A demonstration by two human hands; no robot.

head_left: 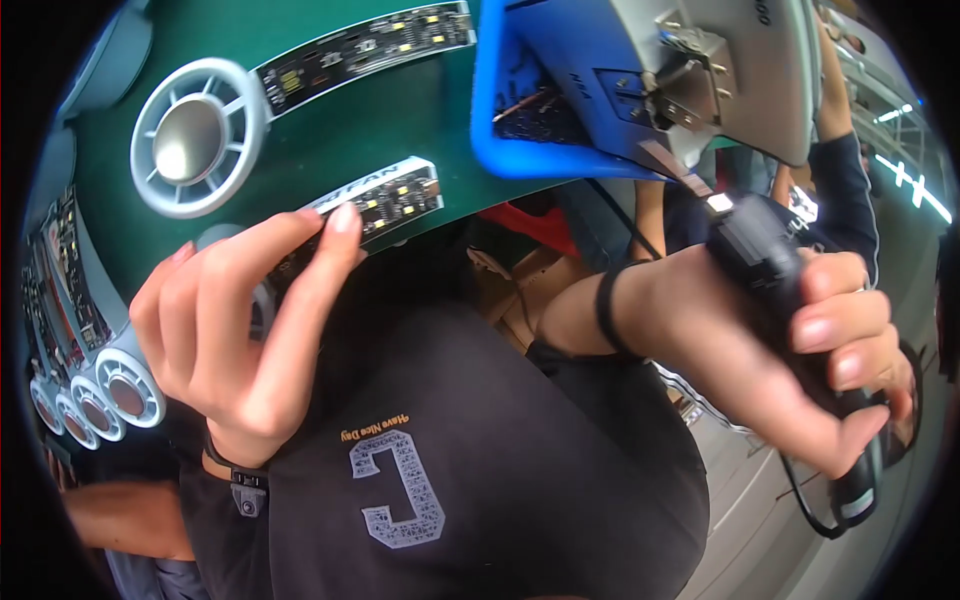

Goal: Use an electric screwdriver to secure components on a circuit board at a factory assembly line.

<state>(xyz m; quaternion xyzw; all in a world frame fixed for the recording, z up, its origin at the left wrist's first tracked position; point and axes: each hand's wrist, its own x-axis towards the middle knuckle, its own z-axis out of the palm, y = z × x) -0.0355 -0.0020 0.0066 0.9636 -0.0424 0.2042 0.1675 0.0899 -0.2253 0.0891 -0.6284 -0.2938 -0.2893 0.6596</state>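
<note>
In the head view, the left hand (235,340) pinches a black circuit strip (402,203) over the green table (455,150), and the right hand (745,350) wraps around a black tool (755,245) near a gray machine (600,45). The step looks like readying the tool; the next move needs careful aim.

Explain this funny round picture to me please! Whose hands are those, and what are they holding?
No robot here: these are a person's own bare hands. The camera sits on that person's head, looking down, and its wide lens bends straight edges. The left hand pinches a curved black circuit board with pale-yellow squares. The right hand grips a black handheld tool, held close to a boxy silver metal device. On the green tabletop lies a pale-blue wheel-shaped frame with a shiny silver middle.
</note>
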